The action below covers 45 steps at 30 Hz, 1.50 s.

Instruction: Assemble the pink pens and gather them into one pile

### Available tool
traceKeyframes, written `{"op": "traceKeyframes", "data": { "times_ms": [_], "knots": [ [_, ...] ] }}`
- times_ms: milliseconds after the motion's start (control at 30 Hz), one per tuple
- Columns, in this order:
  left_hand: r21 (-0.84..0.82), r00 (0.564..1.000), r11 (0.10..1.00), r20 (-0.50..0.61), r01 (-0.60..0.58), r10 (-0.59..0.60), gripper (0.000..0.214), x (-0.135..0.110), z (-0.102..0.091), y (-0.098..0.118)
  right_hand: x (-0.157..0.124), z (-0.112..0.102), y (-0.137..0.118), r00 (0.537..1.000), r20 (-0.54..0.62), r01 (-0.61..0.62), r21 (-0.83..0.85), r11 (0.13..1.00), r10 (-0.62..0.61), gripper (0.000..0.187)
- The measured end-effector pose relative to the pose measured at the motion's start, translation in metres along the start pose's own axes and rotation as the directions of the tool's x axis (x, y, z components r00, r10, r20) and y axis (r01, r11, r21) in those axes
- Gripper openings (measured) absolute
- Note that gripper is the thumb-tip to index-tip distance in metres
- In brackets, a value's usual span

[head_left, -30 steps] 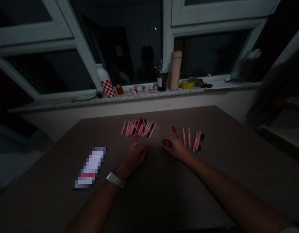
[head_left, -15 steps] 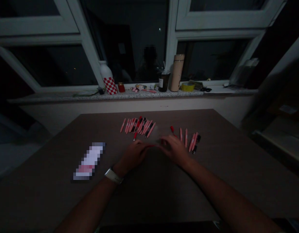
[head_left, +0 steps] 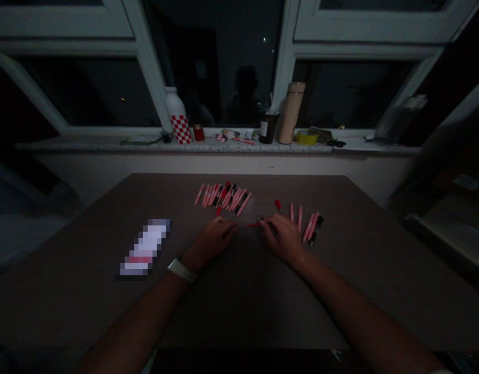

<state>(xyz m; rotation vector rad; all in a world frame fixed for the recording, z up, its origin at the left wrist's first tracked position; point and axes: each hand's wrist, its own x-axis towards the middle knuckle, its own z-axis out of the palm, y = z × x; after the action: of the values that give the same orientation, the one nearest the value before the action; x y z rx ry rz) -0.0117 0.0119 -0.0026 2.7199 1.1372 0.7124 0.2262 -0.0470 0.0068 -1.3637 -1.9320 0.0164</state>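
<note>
- Blurred flat packet (head_left: 145,248) on the dark brown tabletop (head_left: 301,306), at 9 o'clock from the left hand and well apart from it
- White watch (head_left: 180,270) on the left wrist, at 7 o'clock from the left hand (head_left: 211,240)
- Left hand palm-down, low over the tabletop; fingers (head_left: 228,228) drawn narrow, pinched on the left end of a thin red rod (head_left: 249,225)
- Tight row of pink and black pens (head_left: 223,197) at 11 o'clock from the rod, just beyond the left hand, not touching it
- Thin red rod lying level between both hands, at 3 o'clock from the left fingers and 9 o'clock from the right ones, its middle bare and its ends hidden or nearly hidden by fingertips
- Right hand (head_left: 281,237) palm-down; fingers (head_left: 265,223) narrow, pinched on the rod's right end
- Lone red pen (head_left: 277,204) at 12 o'clock from the right hand, near but apart
- Looser group of pink pens (head_left: 307,223) at 2 o'clock from the right hand, just beside it
- Far beyond, on a stone windowsill (head_left: 239,148): checkered white bottle (head_left: 178,117), dark cup (head_left: 269,127), tan flask (head_left: 290,106), yellow tape roll (head_left: 307,137), all at 12 o'clock or thereabouts
</note>
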Motion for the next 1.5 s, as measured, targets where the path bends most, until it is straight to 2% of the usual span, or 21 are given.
{"op": "traceKeyframes", "data": {
  "times_ms": [100,167,233,333,467,567,700,833,1067,1167,1400,1500],
  "knots": [
    [0.018,0.999,0.999,-0.026,0.030,-0.029,0.022,0.000,0.000,-0.005,0.000,-0.003,0.002,0.987,-0.145,-0.075,-0.051,0.996,0.067,0.026],
    [0.019,0.999,0.999,-0.034,0.036,-0.035,0.022,0.000,0.000,-0.008,0.000,-0.005,0.004,0.980,-0.186,-0.092,-0.081,0.992,0.076,0.027],
    [0.015,0.999,0.999,-0.034,0.040,-0.039,0.021,-0.001,0.001,-0.009,0.000,-0.006,0.004,0.987,-0.151,-0.066,-0.094,0.993,0.052,0.027],
    [-0.001,0.999,0.999,-0.033,0.041,-0.041,0.022,-0.001,0.004,-0.009,0.000,-0.002,0.000,1.000,0.016,0.018,-0.109,0.994,-0.017,0.026],
    [-0.030,0.998,0.998,-0.021,0.056,-0.057,0.023,-0.002,0.008,-0.009,-0.001,0.006,-0.008,0.966,0.258,0.047,-0.165,0.985,-0.003,0.020],
    [-0.043,0.997,0.996,0.012,0.073,-0.072,0.022,-0.002,0.009,-0.007,-0.001,0.010,-0.010,0.939,0.339,0.025,-0.225,0.974,0.054,0.015],
    [-0.079,0.996,0.994,0.046,0.078,-0.075,0.019,-0.002,0.008,-0.004,-0.001,0.013,-0.010,0.928,0.358,0.001,-0.277,0.961,0.102,0.016],
    [-0.100,0.998,0.994,0.062,0.036,-0.030,0.021,-0.002,0.008,-0.002,0.000,0.012,-0.013,0.917,0.377,-0.016,-0.288,0.958,0.129,0.014],
    [-0.136,0.996,0.990,0.079,-0.040,0.051,0.017,0.000,0.012,0.002,0.003,0.010,-0.022,0.858,0.459,-0.050,-0.372,0.927,0.230,0.020],
    [-0.140,0.997,0.989,0.062,-0.046,0.056,0.017,0.002,0.013,0.003,0.003,0.010,-0.023,0.847,0.473,-0.058,-0.372,0.926,0.243,0.022],
    [-0.128,0.999,0.991,-0.035,0.032,-0.037,0.018,0.002,0.014,-0.001,-0.003,0.013,-0.018,0.886,0.415,-0.061,-0.339,0.939,0.207,0.025],
    [-0.126,0.988,0.989,-0.122,0.082,-0.098,0.020,0.001,0.015,-0.005,-0.003,0.011,-0.016,0.917,0.349,-0.078,-0.314,0.946,0.192,0.031]
  ]
}}
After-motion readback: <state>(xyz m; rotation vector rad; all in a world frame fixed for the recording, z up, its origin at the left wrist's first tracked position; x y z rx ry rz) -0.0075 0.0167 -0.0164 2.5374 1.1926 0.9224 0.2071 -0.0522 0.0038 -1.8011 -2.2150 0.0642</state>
